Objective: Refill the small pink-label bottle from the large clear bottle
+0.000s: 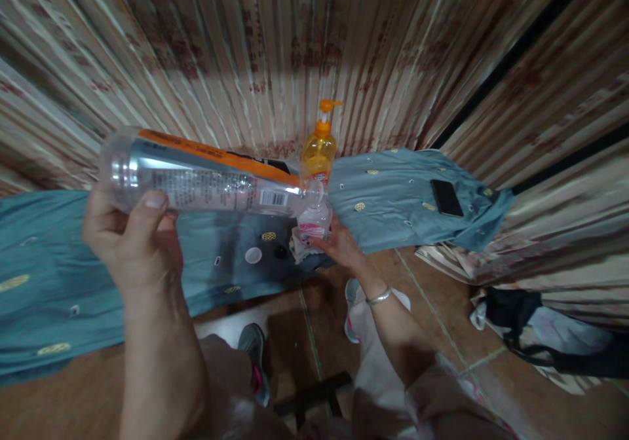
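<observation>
My left hand (142, 230) is closed around the base of a large clear plastic bottle (216, 181) with an orange and silver label. The bottle is tilted almost level, its neck pointing right. Its mouth meets the top of a smaller clear bottle (314, 220) with a pink label; whether they touch I cannot tell. Fingers of my right hand (337, 247) are wrapped round that small bottle, which stands by a crumpled pale cloth (301, 250). Just behind it is an orange pump bottle (319, 152) of yellow liquid. Any liquid flowing between the two clear bottles cannot be made out.
A blue-green patterned cloth (383, 204) covers the long narrow surface. On it lie a white cap (253, 255), a dark cap (280, 251) and a black phone (446, 198). Pleated curtains (275, 54) hang behind. A dark bag (521, 322) lies at the right.
</observation>
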Available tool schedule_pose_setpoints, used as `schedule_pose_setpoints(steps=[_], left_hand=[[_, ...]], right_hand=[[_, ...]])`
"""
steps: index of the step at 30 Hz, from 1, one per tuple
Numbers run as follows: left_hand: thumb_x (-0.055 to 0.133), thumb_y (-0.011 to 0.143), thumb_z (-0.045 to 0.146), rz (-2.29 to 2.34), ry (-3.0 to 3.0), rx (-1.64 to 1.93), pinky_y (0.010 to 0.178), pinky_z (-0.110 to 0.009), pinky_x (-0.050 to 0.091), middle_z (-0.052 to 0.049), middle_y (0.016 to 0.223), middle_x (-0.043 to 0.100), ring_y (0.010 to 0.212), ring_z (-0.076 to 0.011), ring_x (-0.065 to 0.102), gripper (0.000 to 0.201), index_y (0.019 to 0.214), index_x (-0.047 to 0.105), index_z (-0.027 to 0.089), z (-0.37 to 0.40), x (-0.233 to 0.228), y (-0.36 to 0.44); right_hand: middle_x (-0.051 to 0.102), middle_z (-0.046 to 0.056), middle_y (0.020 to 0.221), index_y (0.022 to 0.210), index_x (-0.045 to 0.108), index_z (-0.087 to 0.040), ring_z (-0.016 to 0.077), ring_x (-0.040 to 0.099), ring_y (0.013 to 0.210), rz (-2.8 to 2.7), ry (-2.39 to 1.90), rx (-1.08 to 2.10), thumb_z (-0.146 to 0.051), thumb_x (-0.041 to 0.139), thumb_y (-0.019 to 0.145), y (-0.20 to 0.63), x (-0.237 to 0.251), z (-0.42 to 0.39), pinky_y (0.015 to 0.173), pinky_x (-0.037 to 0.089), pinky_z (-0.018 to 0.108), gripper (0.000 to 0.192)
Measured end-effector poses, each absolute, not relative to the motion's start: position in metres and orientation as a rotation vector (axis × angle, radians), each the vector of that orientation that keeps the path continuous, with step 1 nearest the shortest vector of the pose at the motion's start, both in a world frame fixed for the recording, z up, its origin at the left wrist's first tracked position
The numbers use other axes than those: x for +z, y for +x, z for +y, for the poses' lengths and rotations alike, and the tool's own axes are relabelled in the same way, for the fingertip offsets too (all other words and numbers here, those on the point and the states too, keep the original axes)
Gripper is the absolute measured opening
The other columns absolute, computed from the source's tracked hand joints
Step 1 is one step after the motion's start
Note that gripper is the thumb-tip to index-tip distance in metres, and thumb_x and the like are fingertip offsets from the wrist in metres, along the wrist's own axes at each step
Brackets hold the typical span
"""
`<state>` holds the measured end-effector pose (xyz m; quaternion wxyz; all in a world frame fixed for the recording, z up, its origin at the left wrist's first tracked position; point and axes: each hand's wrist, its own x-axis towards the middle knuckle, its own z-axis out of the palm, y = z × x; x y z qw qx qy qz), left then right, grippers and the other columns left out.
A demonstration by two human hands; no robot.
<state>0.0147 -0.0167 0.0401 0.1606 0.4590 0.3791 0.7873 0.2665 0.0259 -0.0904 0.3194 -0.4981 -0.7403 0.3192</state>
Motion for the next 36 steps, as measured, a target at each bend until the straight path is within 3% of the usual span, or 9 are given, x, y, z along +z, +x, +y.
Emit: schedule_pose_setpoints(steps=[3,8,17,23,28,36], left_hand=[[0.074,0.056,0.030,1.052,1.311,2.222,0.096,-0.055,0.036,-0.001,0.086,0.063,0.102,-0.0262,0.060,0.022,0.070,0.059,0.021,-0.0159,0.0400,0.0137],[0.077,0.045,0.026,0.946,1.261,2.359,0.093,-0.052,0.041,0.000,0.075,0.059,0.081,-0.0204,0.062,0.034,0.075,0.065,0.019,-0.0086,0.0376,0.0119],[0.075,0.045,0.024,0.965,1.237,2.360,0.092,-0.049,0.042,0.001,0.071,0.057,0.072,-0.0152,0.057,0.032,0.076,0.066,0.020,-0.0090,0.0377,0.0129],[0.074,0.047,0.031,1.031,1.283,2.350,0.091,-0.052,0.041,0.002,0.067,0.049,0.079,-0.0188,0.057,0.031,0.074,0.065,0.020,-0.0085,0.0372,0.0118],[0.073,0.048,0.031,1.061,1.269,2.343,0.090,-0.049,0.043,0.001,0.072,0.052,0.083,-0.0184,0.057,0.035,0.079,0.065,0.019,-0.0089,0.0373,0.0120],[0.075,0.045,0.026,0.987,1.236,2.370,0.089,-0.047,0.045,0.001,0.071,0.054,0.075,-0.0159,0.057,0.035,0.078,0.066,0.020,-0.0076,0.0372,0.0119]], right_hand=[[0.062,0.012,0.116,0.134,0.031,-0.012,0.0271,0.060,0.104,-1.947,-1.319,0.831,-0.039,0.063,0.076,0.2667,-0.0917,0.0259,0.088,0.048,0.038,0.071],[0.063,0.011,0.115,0.133,0.034,-0.014,0.0264,0.061,0.102,-1.935,-1.337,0.838,-0.040,0.064,0.075,0.2668,-0.0936,0.0262,0.087,0.049,0.037,0.070],[0.062,0.012,0.116,0.133,0.034,-0.013,0.0273,0.061,0.104,-1.938,-1.327,0.833,-0.040,0.064,0.075,0.2668,-0.0925,0.0260,0.087,0.049,0.038,0.070],[0.063,0.011,0.114,0.131,0.035,-0.014,0.0271,0.061,0.103,-1.952,-1.316,0.827,-0.041,0.062,0.076,0.2679,-0.0933,0.0261,0.086,0.049,0.038,0.067],[0.063,0.012,0.113,0.131,0.035,-0.014,0.0273,0.061,0.103,-1.944,-1.330,0.819,-0.041,0.063,0.076,0.2674,-0.0950,0.0265,0.086,0.049,0.037,0.068],[0.063,0.011,0.114,0.130,0.035,-0.014,0.0260,0.061,0.102,-1.936,-1.304,0.838,-0.043,0.062,0.076,0.2673,-0.0957,0.0262,0.086,0.049,0.037,0.067]])
